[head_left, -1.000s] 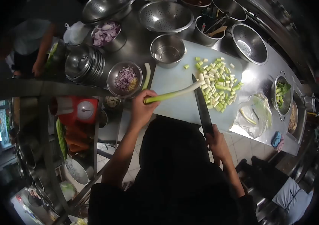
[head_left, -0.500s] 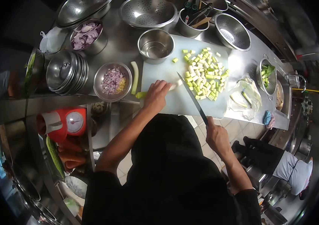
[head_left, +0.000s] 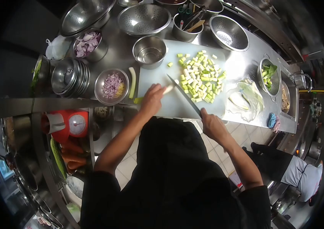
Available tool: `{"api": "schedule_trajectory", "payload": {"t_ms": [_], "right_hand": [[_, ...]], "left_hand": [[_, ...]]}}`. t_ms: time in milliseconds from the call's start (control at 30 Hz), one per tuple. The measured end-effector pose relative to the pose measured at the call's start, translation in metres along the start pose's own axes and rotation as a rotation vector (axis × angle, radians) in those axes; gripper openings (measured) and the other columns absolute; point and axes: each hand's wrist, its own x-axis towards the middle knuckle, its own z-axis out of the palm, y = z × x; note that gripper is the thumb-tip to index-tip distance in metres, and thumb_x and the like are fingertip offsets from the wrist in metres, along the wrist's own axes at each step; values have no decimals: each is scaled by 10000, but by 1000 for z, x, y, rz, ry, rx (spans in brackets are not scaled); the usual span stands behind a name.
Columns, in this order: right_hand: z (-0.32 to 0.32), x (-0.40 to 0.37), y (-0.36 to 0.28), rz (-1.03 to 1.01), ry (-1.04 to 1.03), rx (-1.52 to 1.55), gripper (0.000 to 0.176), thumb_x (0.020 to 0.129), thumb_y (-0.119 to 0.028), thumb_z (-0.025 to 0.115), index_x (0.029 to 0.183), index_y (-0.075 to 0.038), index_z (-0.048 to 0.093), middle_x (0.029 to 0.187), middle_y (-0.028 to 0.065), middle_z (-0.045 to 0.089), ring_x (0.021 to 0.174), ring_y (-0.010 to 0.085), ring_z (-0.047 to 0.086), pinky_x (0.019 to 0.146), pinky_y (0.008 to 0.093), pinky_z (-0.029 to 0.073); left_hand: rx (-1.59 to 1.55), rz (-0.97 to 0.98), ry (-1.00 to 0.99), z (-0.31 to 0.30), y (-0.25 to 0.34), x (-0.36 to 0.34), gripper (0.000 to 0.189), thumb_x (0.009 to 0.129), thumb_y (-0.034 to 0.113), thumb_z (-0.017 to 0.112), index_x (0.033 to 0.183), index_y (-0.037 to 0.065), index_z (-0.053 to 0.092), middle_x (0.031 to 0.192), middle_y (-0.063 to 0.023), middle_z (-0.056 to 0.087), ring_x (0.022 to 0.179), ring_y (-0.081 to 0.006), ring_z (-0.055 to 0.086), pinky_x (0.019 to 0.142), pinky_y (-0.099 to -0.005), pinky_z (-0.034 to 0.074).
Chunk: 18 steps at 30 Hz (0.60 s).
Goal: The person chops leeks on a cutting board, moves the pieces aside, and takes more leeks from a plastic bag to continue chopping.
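Observation:
My left hand (head_left: 152, 100) is closed around a pale green-and-white vegetable stalk (head_left: 168, 89) on the white cutting board (head_left: 169, 110). The stalk's green end sticks out left of the hand, over the board's edge. My right hand (head_left: 213, 124) grips the handle of a long knife (head_left: 186, 96). Its blade slants across the board at the stalk's white end, with a small pale bit just beyond the blade. Right of the knife, many chopped stalk pieces (head_left: 204, 78) are spread out. Another whole stalk (head_left: 132, 83) lies beside the board's left edge.
An empty-looking steel pot (head_left: 149, 52) overlaps the board's far left corner. Left of it are a bowl of chopped onion (head_left: 111, 86) and stacked bowls (head_left: 70, 76). To the right lie a plastic bag (head_left: 245, 101) and a colander of greens (head_left: 269, 76). A person (head_left: 297, 171) stands lower right.
The whole view has shifted slightly. The knife has moved left relative to the board, and its blade now crosses near the stalk's white end. My left hand keeps its hold.

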Motion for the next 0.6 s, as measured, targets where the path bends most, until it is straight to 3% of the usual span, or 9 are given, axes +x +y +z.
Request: {"api": "schedule_trajectory", "payload": {"t_ms": [133, 233, 333, 467, 600], "right_hand": [[8, -31, 7, 40, -11, 45, 298, 839, -38, 502, 1115, 30, 415, 705, 294, 600, 703, 493, 589, 622, 559, 448], [39, 4, 15, -24, 41, 46, 209, 829, -14, 458, 1033, 13, 417, 708, 270, 619, 690, 455, 617, 625, 544, 477], [29, 5, 11, -1, 70, 73, 218, 848, -48, 476, 1050, 7, 415, 680, 271, 606, 667, 469, 600, 614, 552, 463], [-2, -30, -6, 49, 45, -10, 254, 849, -64, 500, 1077, 2, 412, 644, 270, 590, 640, 487, 581, 589, 562, 444], [1, -34, -6, 63, -63, -14, 277, 851, -54, 497, 1109, 7, 414, 646, 269, 592, 641, 486, 584, 583, 565, 442]], "left_hand": [[-29, 17, -5, 12, 24, -21, 330, 703, -100, 603, 1024, -36, 643, 876, -119, 542, 875, -315, 529, 760, -408, 455], [-17, -3, -41, 12, 28, -20, 312, 708, -100, 609, 1010, -29, 646, 885, -121, 545, 895, -314, 535, 768, -404, 458], [-145, -85, -25, 11, 29, -21, 294, 720, -95, 612, 1003, -17, 631, 911, -117, 549, 911, -318, 538, 763, -402, 457], [-136, -122, 31, 12, 37, -17, 308, 728, -90, 612, 1020, 6, 598, 949, -104, 552, 936, -316, 533, 777, -402, 449], [-14, -112, -49, 12, 37, -8, 355, 724, -91, 613, 1052, 35, 570, 989, -95, 552, 987, -311, 524, 826, -416, 433]]}}
